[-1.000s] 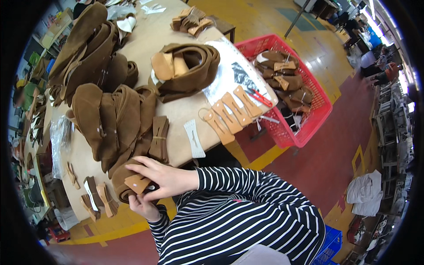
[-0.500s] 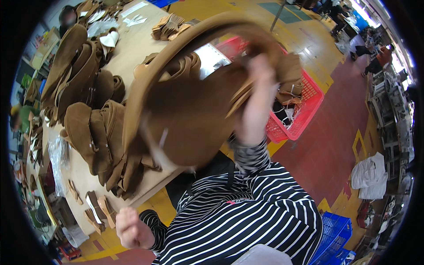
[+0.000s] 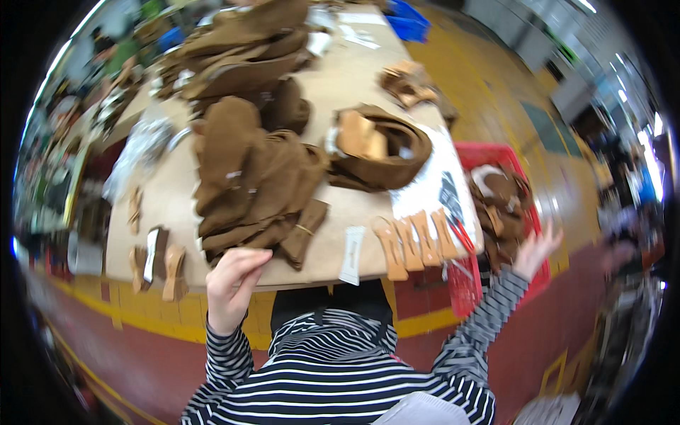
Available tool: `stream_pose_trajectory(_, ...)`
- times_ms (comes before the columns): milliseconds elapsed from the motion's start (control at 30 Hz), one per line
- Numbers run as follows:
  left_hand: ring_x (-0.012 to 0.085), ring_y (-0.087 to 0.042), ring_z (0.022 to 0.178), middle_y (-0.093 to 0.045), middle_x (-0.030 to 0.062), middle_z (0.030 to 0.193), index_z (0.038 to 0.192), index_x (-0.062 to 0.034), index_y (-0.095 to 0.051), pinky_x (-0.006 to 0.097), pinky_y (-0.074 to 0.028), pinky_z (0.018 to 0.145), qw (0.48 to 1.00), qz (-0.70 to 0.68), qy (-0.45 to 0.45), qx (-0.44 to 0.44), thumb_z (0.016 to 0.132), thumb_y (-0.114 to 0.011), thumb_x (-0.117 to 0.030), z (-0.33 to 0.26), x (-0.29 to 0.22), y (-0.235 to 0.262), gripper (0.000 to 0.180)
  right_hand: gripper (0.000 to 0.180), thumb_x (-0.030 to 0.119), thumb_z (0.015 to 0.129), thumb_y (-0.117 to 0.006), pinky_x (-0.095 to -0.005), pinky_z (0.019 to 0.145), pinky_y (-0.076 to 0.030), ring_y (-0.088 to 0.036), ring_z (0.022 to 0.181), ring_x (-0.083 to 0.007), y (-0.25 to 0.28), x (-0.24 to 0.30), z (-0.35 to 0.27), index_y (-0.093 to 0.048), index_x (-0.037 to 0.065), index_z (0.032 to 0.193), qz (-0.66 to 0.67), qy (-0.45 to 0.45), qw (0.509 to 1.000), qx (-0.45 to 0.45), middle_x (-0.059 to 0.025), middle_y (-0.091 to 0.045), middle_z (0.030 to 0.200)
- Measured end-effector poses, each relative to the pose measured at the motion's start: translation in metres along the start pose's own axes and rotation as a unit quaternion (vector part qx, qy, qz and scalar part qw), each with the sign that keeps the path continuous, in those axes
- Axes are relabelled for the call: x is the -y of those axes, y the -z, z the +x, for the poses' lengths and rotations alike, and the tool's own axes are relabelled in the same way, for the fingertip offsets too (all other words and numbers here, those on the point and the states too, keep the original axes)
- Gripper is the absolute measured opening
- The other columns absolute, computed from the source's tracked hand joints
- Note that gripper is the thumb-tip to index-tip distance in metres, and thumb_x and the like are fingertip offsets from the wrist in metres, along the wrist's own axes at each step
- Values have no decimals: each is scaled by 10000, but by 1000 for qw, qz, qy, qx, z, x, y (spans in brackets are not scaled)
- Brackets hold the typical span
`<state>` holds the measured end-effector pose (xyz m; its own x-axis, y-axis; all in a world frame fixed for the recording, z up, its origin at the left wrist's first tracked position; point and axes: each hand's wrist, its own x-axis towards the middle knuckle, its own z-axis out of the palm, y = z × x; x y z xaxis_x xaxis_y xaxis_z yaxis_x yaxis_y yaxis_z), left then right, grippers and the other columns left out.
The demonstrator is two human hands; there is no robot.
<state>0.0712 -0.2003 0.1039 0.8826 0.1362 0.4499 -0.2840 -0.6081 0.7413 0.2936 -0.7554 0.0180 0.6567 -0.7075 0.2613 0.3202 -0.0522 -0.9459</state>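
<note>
My left hand [image 3: 236, 289] is at the table's front edge with its fingers pressed together, and nothing shows in them. Just beyond it lies a heap of brown suede-like cut pieces [image 3: 262, 180], with a small banded bundle [image 3: 304, 234] on its near right side. My right hand [image 3: 540, 249] is over the right side of a red plastic basket [image 3: 464, 297]. Its fingers are spread and hold nothing. Inside the basket are several brown pieces [image 3: 504, 195]. A curled brown bundle with tan pieces [image 3: 379, 145] rests mid-table.
Along the table's [image 3: 333, 265] front edge lie several tan strap-shaped pieces [image 3: 414, 244], a white one [image 3: 352, 255] and red-handled scissors [image 3: 462, 234]. More small pieces [image 3: 173, 273] sit at the front left, near a clear plastic bag [image 3: 142, 152]. A blue crate [image 3: 409, 21] stands far off.
My right hand has let go of the large brown piece and moved right, over the basket. My left hand has come up to the table edge. The view has turned.
</note>
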Motion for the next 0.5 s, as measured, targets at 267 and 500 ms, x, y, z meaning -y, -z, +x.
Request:
stream_pose_trajectory(267,248,-633,1032,-672,131,1089,1069,5,-664,326,-471,918,976,48,-5,-214,870,-603,14,46,2,45,209,359,125,990,-476,-376,1057,-325,-429,1272,-202,-56,104,-83,-444,3,1326,160,41,972,167,-122,-463,1387)
stream_pose_trajectory(500,205,-652,885,-692,111,948,1020,10,-671,293,-502,804,990,-94,57,-92,887,-614,-7,20,10,-2,146,181,38,909,-533,-387,1002,-406,-511,1185,-270,-104,128,-181,-576,-43,1066,-27,264,956,127,-170,-523,1272)
